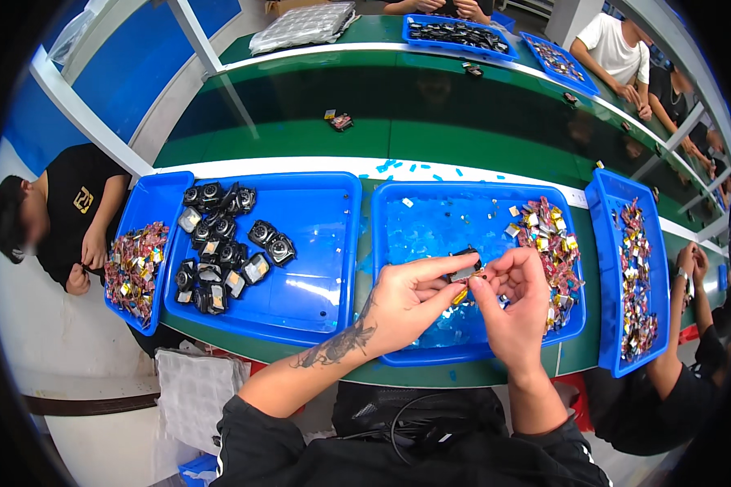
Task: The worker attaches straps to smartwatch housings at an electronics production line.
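Above the middle blue tray (479, 354), my left hand (410, 304) grips a small electronic module (464, 276) between thumb and fingers. It has a grey face, with dark and yellow parts at its edges. My right hand (516, 304) is closed, thumb and forefinger pinching the module's right side; the exact spot is hidden by the fingertips. Under and beyond my hands, the tray holds a heap of small circuit boards (556, 243) with red, yellow and silver parts along its right side. Blue film scraps (418, 231) lie over its left part.
To the left, a blue tray (317, 243) holds several black watch-like cases (219, 252). Narrower trays of boards flank it (138, 280) and my right side (638, 284). A green conveyor (300, 122) beyond carries a loose board (341, 121). Co-workers sit left, right and opposite.
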A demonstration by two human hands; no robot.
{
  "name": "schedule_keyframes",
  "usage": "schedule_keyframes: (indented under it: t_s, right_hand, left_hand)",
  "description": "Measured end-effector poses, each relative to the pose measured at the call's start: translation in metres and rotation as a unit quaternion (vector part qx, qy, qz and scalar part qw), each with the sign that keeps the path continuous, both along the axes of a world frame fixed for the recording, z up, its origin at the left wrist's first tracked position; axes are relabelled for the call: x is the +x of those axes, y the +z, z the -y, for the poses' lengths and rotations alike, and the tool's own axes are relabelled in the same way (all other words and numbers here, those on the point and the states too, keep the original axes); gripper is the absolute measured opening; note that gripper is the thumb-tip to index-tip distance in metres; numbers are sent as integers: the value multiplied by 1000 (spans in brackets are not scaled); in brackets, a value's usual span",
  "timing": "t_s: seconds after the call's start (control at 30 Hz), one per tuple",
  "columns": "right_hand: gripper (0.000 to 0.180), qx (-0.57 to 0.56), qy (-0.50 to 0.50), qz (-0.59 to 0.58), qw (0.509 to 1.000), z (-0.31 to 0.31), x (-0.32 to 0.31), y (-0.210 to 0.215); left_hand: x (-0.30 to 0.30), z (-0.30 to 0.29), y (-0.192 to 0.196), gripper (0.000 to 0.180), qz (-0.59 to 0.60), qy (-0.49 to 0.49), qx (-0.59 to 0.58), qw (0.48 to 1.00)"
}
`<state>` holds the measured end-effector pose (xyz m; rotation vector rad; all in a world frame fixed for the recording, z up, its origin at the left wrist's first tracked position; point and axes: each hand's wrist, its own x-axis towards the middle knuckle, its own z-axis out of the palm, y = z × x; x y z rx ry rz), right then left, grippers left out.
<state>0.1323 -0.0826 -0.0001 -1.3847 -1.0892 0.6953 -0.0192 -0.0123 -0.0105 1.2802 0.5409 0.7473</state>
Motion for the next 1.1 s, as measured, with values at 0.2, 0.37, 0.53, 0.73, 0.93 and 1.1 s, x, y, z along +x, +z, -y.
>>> schedule_keyframes:
  t_s: [0.2, 0.37, 0.53, 0.73, 0.93, 1.1]
  right_hand:
    - [41, 10, -48, 53, 997, -2, -16, 1]
    - [40, 0, 10, -11, 1000, 0, -12, -1]
    - [38, -1, 37, 67, 997, -10, -17, 3]
    - [48, -63, 133, 48, 988, -61, 26, 33]
    - [50, -233, 16, 85, 969, -220, 121, 4]
    - [48, -277, -24, 187, 942, -241, 138, -27]
  left_hand:
    - [0, 2, -4, 33, 51, 26, 35, 998]
    - [0, 4, 10, 41, 31, 24, 9, 999]
    - [-6, 5, 6, 55, 73, 51, -6, 996]
    - [-32, -16, 26, 61, -139, 108, 226, 958]
    - [-154, -52, 25, 53, -576, 173, 480, 639]
    - [-169, -51, 10, 45, -594, 58, 507, 622]
